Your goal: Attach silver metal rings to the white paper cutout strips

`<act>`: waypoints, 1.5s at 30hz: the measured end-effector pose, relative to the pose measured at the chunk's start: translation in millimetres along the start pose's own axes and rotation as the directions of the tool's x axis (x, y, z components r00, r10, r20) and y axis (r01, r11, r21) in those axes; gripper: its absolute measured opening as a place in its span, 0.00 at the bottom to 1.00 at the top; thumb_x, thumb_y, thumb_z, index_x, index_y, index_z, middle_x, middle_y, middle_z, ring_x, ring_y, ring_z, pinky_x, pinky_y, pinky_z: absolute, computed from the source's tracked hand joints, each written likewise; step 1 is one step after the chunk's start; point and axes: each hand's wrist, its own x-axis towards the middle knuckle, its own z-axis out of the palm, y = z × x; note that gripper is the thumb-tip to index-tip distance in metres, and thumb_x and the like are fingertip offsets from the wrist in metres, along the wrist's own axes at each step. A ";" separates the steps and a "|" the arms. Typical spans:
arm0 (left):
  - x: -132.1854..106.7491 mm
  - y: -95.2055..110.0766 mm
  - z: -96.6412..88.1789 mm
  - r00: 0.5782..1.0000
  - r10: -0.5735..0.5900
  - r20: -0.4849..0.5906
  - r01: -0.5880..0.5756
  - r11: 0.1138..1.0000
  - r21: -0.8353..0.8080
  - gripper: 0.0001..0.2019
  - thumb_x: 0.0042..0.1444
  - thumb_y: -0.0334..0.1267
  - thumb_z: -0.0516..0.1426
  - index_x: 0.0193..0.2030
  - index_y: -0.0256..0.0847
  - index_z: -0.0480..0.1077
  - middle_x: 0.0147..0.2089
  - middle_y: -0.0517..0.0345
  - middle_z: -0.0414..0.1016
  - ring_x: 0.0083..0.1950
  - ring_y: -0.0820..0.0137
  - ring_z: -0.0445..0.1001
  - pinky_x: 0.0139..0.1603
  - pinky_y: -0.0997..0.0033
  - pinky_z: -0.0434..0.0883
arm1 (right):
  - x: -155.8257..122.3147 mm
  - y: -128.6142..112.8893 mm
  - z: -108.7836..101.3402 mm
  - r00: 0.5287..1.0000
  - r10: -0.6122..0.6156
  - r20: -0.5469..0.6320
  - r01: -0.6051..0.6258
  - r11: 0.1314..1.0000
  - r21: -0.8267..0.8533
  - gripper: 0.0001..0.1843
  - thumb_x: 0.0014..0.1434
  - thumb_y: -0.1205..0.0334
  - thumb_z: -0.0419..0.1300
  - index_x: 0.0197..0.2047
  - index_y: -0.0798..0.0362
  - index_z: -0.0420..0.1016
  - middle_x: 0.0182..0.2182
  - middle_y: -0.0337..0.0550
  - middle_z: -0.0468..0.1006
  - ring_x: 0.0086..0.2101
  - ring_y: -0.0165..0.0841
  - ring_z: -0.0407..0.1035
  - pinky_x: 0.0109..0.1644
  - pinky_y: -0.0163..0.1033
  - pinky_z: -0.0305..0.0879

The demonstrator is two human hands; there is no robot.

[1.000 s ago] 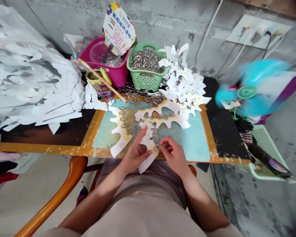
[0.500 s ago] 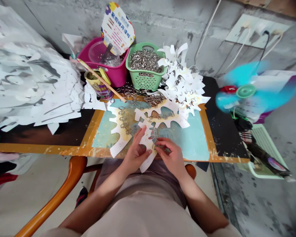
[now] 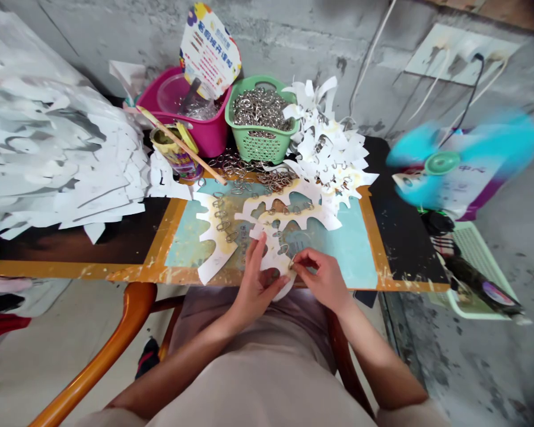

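A white scalloped paper cutout [image 3: 273, 256] lies at the near edge of the board [image 3: 351, 255]. My left hand [image 3: 256, 281] rests on it, index finger stretched out, thumb pressing the paper's lower part. My right hand [image 3: 323, 276] pinches a small metal ring [image 3: 291, 259] at the cutout's right edge. More cutouts with rings stuck on them [image 3: 218, 228] lie just beyond. A green basket [image 3: 260, 145] full of metal rings stands at the back, with loose rings [image 3: 249, 172] spread before it.
A big heap of white paper shapes [image 3: 57, 160] fills the left. A pink tub [image 3: 204, 133], a glue can with a stick [image 3: 178, 151], a pile of finished cutouts [image 3: 329, 148] and a spinning blue fan [image 3: 454, 163] stand around. An orange chair arm [image 3: 111, 350] curves below left.
My right hand has shifted slightly right along the cutout's edge with the ring. My left hand slid a little nearer and the paper turned with it.
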 end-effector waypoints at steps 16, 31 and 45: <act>40.0 27.1 7.8 0.866 0.375 0.331 -0.495 0.739 0.457 0.18 0.61 0.27 0.55 0.57 0.38 0.62 0.51 0.45 0.77 0.54 0.59 0.75 0.53 0.57 0.72 | 3.6 23.4 -17.5 0.946 -0.204 0.252 0.305 0.823 -0.479 0.08 0.63 0.71 0.54 0.36 0.54 0.74 0.36 0.46 0.68 0.38 0.38 0.65 0.42 0.43 0.67; 71.3 -16.8 2.4 0.791 0.261 0.554 -0.476 0.831 0.288 0.16 0.61 0.36 0.61 0.54 0.40 0.65 0.45 0.52 0.80 0.56 0.58 0.74 0.66 0.45 0.64 | -15.3 41.3 -6.9 0.946 -0.266 0.184 0.319 0.858 -0.402 0.07 0.66 0.69 0.51 0.40 0.53 0.69 0.38 0.48 0.67 0.38 0.38 0.68 0.41 0.44 0.71; 50.7 -10.5 2.0 0.780 0.406 0.476 -0.615 0.638 0.464 0.06 0.60 0.31 0.59 0.35 0.44 0.77 0.57 0.48 0.72 0.58 0.58 0.68 0.68 0.37 0.54 | -14.7 42.7 -29.3 0.908 -0.343 0.238 0.409 0.849 -0.335 0.16 0.65 0.72 0.52 0.52 0.50 0.74 0.42 0.49 0.71 0.43 0.38 0.69 0.45 0.44 0.72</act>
